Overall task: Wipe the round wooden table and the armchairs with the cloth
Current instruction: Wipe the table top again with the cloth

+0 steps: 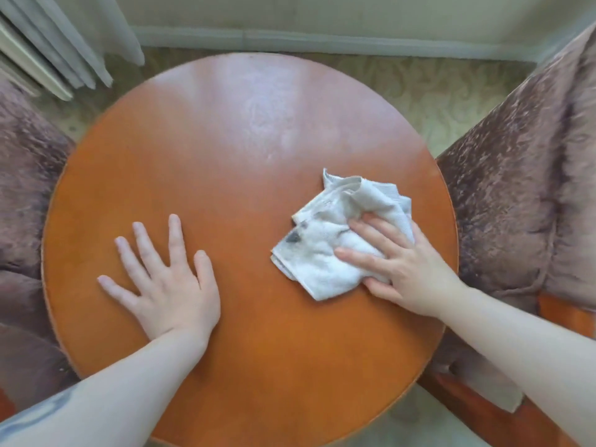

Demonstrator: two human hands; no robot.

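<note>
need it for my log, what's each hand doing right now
Left hand: open, fingers spread flat on the table, holding nothing.
Right hand: open, straight fingers pressing the cloth onto the table.

No legible text, labels or numbers, none on table (225, 195), cloth (322, 256), armchairs (516, 195)

Single head camera, wide-angle, close above round table (225, 150), facing steeply down; far wall (322, 11) at top edge.
</note>
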